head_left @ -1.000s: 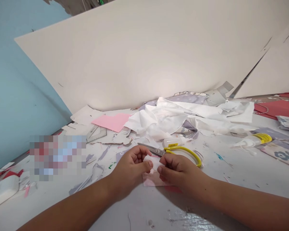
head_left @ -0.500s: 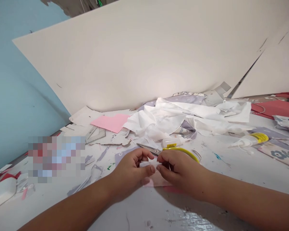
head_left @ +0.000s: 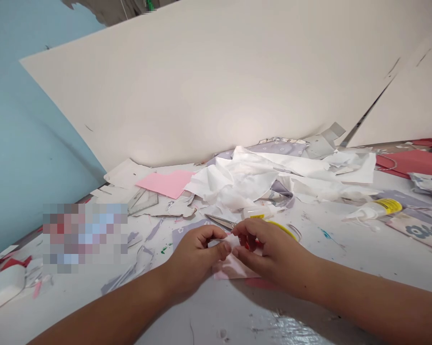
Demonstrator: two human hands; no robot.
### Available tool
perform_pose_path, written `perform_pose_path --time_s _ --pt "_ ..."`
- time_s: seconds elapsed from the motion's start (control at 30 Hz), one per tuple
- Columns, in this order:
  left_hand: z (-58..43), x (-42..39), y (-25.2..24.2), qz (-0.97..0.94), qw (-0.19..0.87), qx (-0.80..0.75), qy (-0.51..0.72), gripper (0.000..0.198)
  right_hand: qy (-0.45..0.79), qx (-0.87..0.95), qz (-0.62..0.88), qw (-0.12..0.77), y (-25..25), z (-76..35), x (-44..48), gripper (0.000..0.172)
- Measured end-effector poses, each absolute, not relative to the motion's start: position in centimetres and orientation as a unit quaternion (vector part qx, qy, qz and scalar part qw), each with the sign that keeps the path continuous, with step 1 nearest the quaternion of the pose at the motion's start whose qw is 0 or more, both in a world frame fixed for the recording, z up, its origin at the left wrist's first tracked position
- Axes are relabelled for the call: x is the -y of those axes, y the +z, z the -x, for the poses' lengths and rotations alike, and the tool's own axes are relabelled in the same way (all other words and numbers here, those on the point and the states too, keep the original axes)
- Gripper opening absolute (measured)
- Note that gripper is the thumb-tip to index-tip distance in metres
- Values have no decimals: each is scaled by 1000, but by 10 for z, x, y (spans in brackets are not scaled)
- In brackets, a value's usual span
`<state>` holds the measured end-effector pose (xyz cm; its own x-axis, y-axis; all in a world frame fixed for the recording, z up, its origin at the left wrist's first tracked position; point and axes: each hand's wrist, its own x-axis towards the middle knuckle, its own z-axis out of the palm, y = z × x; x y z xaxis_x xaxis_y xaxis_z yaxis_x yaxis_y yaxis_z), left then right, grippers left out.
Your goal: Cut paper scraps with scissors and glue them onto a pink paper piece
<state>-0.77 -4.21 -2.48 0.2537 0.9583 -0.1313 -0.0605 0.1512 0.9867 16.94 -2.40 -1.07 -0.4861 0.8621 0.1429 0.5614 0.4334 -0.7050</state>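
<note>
Between the thumb and fingers of my left hand (head_left: 201, 251) is a small white scrap (head_left: 233, 240) of thin paper or cloth. My right hand (head_left: 264, 247) meets the same scrap from the other side, thumb and index finger at its edge; part of its grip is hidden. Below both hands lies a pale pink sheet (head_left: 233, 269), partly covered. Scissors (head_left: 221, 221) with a yellow-green handle rest just beyond my fingers, blades pointing left. A clear bottle with a yellow label (head_left: 261, 212) lies behind them.
Crumpled white sheets (head_left: 233, 177) are heaped at the back, near a pink piece (head_left: 167, 183). A glue bottle (head_left: 376, 208) and patterned packets (head_left: 417, 229) lie right. Grey scraps (head_left: 137, 263) and a white box (head_left: 5, 287) are left. A white board (head_left: 216, 86) stands behind.
My right thumb and index finger have spread a little and the hand has tilted. The scrap between my hands has shifted slightly; red now shows behind my right fingers.
</note>
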Motion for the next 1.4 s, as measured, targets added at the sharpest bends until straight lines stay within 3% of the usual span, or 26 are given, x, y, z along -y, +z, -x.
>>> perform_pose_path --time_s 0.13,0.57,0.8,1.1,1.4 --pt "6 44 -26 -469 639 -452 409 22 315 797 446 258 -13 -168 24 19" --pt "8 43 -21 -514 569 -486 419 22 340 779 452 270 -10 -170 23 16" --pt "8 45 -24 -501 556 -512 421 21 420 748 449 251 -8 -169 21 19" --pt "9 44 -29 -504 584 -495 400 21 335 790 451 247 -10 -170 23 23" --pt "8 46 -12 -729 391 -493 268 20 234 855 413 210 -13 -172 25 19"
